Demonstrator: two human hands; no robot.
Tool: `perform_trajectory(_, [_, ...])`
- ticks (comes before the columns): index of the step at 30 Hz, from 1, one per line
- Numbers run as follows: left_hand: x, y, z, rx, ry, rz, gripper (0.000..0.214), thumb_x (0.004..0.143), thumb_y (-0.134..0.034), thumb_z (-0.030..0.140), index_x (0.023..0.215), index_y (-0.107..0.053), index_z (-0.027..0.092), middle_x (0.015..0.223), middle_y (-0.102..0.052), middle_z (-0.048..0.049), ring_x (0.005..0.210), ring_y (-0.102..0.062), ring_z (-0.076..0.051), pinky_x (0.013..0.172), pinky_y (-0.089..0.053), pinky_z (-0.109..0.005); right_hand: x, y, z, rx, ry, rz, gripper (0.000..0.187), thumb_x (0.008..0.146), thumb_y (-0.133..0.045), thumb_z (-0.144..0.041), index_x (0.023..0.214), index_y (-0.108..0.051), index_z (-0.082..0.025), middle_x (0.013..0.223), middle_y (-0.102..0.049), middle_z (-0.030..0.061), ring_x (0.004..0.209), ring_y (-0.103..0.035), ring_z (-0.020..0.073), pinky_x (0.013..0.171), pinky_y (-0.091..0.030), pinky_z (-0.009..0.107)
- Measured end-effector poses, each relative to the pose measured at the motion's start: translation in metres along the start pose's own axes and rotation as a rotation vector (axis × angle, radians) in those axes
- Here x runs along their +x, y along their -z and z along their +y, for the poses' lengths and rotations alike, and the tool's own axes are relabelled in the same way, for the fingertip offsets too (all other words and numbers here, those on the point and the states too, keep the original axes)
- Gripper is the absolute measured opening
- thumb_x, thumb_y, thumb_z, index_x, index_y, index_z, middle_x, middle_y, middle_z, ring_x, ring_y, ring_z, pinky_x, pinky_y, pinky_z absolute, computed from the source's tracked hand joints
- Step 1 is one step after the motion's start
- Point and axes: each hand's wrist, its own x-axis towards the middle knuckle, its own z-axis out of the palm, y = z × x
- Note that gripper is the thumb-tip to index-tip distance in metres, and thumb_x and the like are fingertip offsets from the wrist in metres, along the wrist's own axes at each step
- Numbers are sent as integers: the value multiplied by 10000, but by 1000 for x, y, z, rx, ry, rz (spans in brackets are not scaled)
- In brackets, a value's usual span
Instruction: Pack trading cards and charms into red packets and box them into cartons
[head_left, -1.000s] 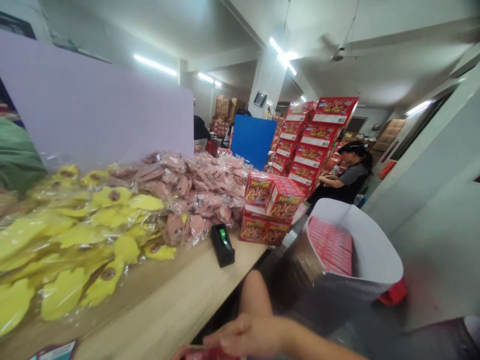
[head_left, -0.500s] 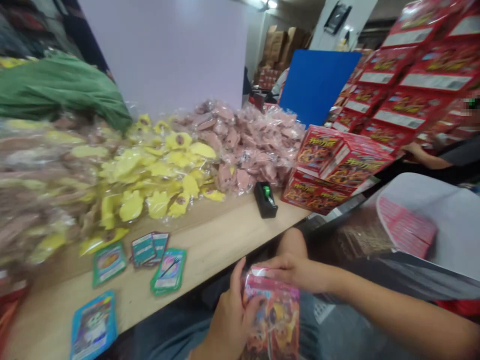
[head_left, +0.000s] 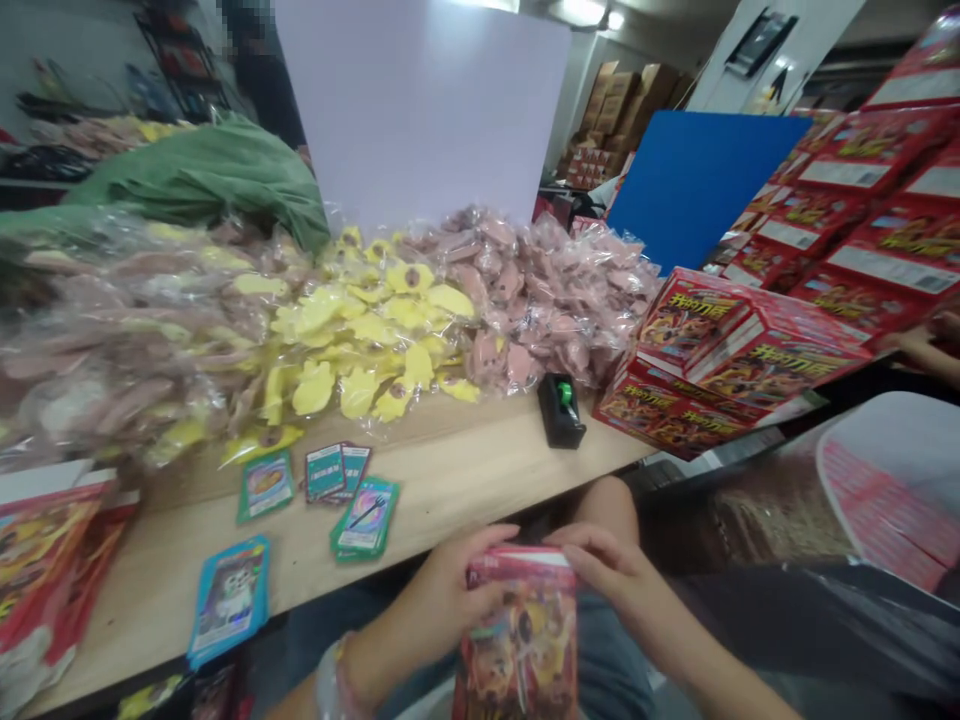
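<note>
A glossy red printed packet (head_left: pixel 517 640) is being held upright above the lap, its top edge being gripped by the left hand (head_left: pixel 442 590) and the right hand (head_left: pixel 604 570), which are being kept close together with fingers curled over it. A pale band (head_left: pixel 334 680) is being worn on the left wrist. Flat green printed cards (head_left: pixel 328 472) and a blue printed card (head_left: pixel 229 600) are being left spread along the near side of the wooden bench (head_left: pixel 450 490), not far from a black tape dispenser (head_left: pixel 561 410). Large unboxed heaps of yellow film-wrapped shapes (head_left: pixel 352 350) and pink film-wrapped shapes (head_left: pixel 525 300) are being kept behind them, their crinkled plastic catching the light. Square red cartons (head_left: pixel 675 370) are being stacked at the bench's far end, while flat red packets (head_left: pixel 885 510) are being held in a white-lined container (head_left: pixel 900 425) to the right.
</note>
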Motion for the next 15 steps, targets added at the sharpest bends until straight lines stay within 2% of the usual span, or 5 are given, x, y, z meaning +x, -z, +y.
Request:
perform_trajectory(3, [3, -8, 3, 115, -44, -13, 534, 731, -585, 165, 1243, -443, 211, 1196, -500, -71, 1092, -471, -198, 965, -363, -331, -3, 11, 3, 82, -31, 51, 296, 727, -604, -448, 767, -679, -164, 966, -649, 106, 886, -594, 228, 779, -474, 348])
perform_trajectory(7, [1, -17, 2, 146, -57, -23, 481, 726, -582, 138, 1195, -483, 168, 1125, -511, -77, 1048, -485, -182, 937, -372, -293, -22, 4, -3, -61, 118, -134, 240, 804, -544, -375, 886, -699, -210, 1032, -648, 95, 967, -583, 214, 866, -442, 354])
perform_trajectory(11, [15, 10, 28, 208, -103, -310, 267, 782, -525, 153, 1022, -625, 211, 872, -580, 0, 806, -559, -136, 729, -438, -219, -22, 15, -4, -116, 206, -174, 241, 826, -509, -345, 965, -683, -252, 1128, -617, 86, 1061, -548, 215, 931, -412, 370])
perform_trajectory(13, [34, 33, 50, 348, -199, -272, 297, 808, -487, 153, 1066, -606, 240, 819, -567, 13, 767, -552, -131, 693, -431, -217, 7, 38, -5, -114, 134, 57, 248, 789, -542, -376, 933, -686, -233, 1166, -588, 85, 1067, -538, 229, 917, -428, 369])
perform_trajectory(15, [61, 50, 67, 521, -303, -8, 357, 821, -471, 157, 1161, -539, 242, 882, -552, -7, 826, -539, -151, 747, -427, -249, 55, 65, -6, -101, -56, 434, 299, 770, -561, -381, 1009, -636, -219, 1200, -545, 83, 1017, -555, 225, 841, -478, 361])
